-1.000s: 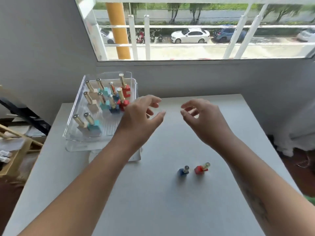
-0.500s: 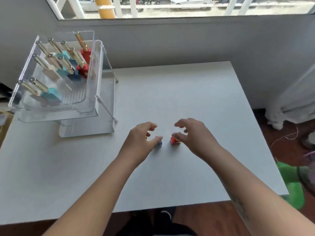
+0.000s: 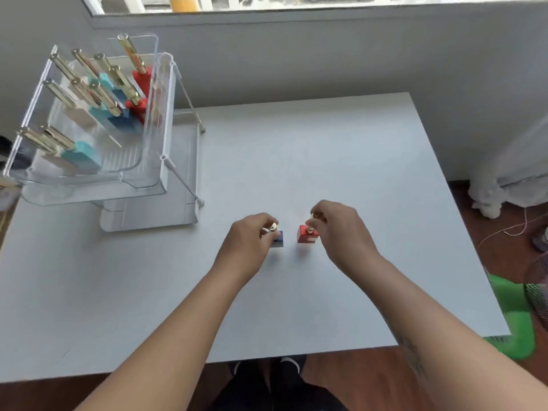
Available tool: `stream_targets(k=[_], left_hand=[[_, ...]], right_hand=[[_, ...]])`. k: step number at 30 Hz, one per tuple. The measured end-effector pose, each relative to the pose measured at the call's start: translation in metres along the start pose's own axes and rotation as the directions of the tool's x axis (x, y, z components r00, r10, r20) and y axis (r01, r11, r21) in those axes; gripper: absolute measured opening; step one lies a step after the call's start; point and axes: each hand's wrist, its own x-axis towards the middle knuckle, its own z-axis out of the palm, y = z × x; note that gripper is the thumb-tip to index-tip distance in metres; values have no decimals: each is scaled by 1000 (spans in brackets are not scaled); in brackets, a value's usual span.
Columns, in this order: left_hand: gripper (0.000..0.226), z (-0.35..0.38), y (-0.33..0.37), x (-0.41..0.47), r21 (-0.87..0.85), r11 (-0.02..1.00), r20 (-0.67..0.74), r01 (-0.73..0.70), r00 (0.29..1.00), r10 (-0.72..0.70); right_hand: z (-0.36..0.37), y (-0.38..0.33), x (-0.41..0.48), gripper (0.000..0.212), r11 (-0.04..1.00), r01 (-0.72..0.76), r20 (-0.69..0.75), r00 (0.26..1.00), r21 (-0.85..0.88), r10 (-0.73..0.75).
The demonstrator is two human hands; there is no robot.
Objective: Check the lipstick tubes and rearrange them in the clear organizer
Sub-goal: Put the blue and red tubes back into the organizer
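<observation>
blue and red, the two loose tubes sit near the front middle of the white table (image 3: 341,149), just beside each other but not touching. a second ago both hands hovered spread above the table, with the tubes standing free below them. half a second ago the fingertips had come down over the tubes and hid most of them. now the left hand (image 3: 252,241) pinches the gold cap of the blue lipstick tube (image 3: 278,238) between thumb and curled fingers. the right hand (image 3: 338,229) pinches the gold cap of the red lipstick tube (image 3: 307,235) the same way, and more of each coloured base shows than before. whether the bases rest on the table or are raised just off it cannot be told.

both tubes stand upright, long axis vertical, with gold caps up and square bases down. the red one shows a pale label on the face toward the person.

the clear organizer (image 3: 154,114) stands at the table's far left, well apart from the hands, where it stood before. its upper tray holds the other tubes (image 3: 118,108) in rows by colour: pale at the left, then teal, blue, and red at the right. they stand on their bases with caps up, and seem to lean toward the upper left in this wide view.
</observation>
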Motion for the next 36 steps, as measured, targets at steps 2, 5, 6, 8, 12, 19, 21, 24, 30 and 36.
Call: stream_targets(k=[2, 5, 6, 8, 12, 19, 21, 24, 30, 36], left_hand=[[9, -16, 15, 3, -6, 1000, -29, -25, 999, 25], [10, -55, 46, 6, 16, 992, -112, -122, 986, 123], [11, -70, 56, 5, 35, 987, -148, -155, 976, 158], [15, -103, 74, 2, 79, 975, -227, -206, 949, 219], [18, -175, 89, -9, 113, 959, -355, -258, 891, 282], [13, -278, 54, -10, 228, 961, -445, -155, 861, 244], [13, -292, 39, -6, 259, 959, -432, -115, 874, 221], [14, -302, 15, 5, 282, 957, -392, -72, 902, 183], [12, -299, -18, 28, 283, 949, -290, -139, 931, 223], [21, -290, -40, 46, 356, 917, -207, -180, 942, 265]], right_hand=[[-17, -17, 5, 7, 998, 30, -51, 998, 60, -27], [-52, -55, 11, 10, 982, 177, -193, 968, 70, -161], [-63, -70, 13, 11, 971, 228, -242, 949, 75, -205], [-82, -103, 16, 12, 938, 336, -313, 903, 88, -294], [-97, -170, 20, 15, 863, 501, -369, 816, 64, -445], [-65, -270, 31, 18, 782, 620, -323, 755, 68, -570], [-50, -290, 36, 21, 785, 617, -295, 760, 47, -579], [-22, -307, 45, 24, 820, 572, -226, 799, 3, -557], [24, -304, 54, 21, 880, 453, -152, 869, -141, -471], [43, -297, 59, 20, 884, 359, -176, 890, -301, -421]])
